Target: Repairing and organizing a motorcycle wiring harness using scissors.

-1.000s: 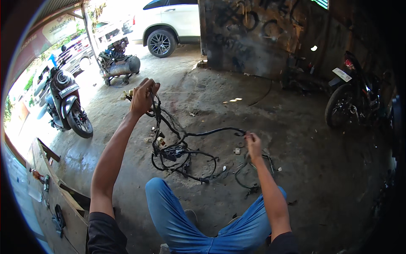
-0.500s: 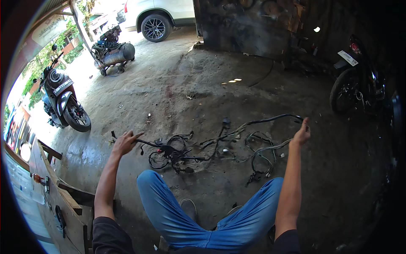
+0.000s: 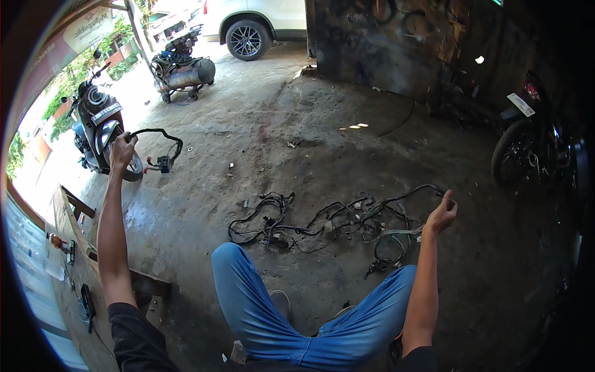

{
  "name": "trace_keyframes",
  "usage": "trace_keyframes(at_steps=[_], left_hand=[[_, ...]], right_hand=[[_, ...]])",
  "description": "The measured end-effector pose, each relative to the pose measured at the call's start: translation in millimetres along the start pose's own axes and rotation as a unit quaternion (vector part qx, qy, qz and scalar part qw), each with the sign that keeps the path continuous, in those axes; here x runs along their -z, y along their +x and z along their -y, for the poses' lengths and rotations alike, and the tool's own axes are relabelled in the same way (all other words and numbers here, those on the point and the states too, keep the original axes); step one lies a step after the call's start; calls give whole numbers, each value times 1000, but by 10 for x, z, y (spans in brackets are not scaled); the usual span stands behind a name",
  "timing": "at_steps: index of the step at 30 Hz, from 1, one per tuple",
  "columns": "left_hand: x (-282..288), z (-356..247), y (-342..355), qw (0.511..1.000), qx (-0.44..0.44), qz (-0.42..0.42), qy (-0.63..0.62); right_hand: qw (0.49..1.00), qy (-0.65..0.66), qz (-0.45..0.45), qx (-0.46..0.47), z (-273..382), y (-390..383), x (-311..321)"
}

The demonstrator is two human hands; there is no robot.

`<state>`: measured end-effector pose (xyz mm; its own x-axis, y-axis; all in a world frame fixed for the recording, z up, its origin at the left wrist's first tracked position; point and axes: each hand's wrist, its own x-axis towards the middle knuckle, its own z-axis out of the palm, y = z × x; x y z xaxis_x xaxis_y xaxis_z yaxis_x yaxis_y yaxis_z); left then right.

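My left hand (image 3: 123, 150) is raised at the far left, closed round one end of a short black cable (image 3: 166, 131). That cable arcs to the right and droops to a black connector block (image 3: 163, 163) with small red ends beside it. No link between this cable and the harness shows. Out to the right, my right hand (image 3: 442, 214) is closed on the end of a black wiring harness (image 3: 316, 228). The harness snakes over the floor in front of my knees, with loops, loose wires and several small connectors along it. Pale wires (image 3: 396, 233) run near my right hand.
A wooden bench (image 3: 80, 239) stands close on my left. Beyond are a parked scooter (image 3: 102, 124), an air compressor (image 3: 191, 75) and a white car (image 3: 266, 25). Another motorcycle (image 3: 527, 136) stands at the right. A dark metal panel (image 3: 372, 49) closes off the back.
My left hand has swung up and left from the harness, now with the short black cable and its connector block hanging from it. Harness loops have shifted right; my right hand has barely moved.
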<state>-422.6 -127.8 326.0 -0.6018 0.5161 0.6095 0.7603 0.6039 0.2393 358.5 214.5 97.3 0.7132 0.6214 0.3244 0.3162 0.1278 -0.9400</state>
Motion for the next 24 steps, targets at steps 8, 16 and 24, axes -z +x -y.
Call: trace_keyframes(at_steps=[8,16,24], left_hand=[[142,603,-22,944,139,33,-298],[-14,517,-600,794,299,129,-514],[-359,71,-1210,817,314,67,-479]], right_hand=[[981,-38,169,87,134,-590,8],[978,-8,140,157,-70,-541,-31],[975,-82,113,175,-238,-398,19]])
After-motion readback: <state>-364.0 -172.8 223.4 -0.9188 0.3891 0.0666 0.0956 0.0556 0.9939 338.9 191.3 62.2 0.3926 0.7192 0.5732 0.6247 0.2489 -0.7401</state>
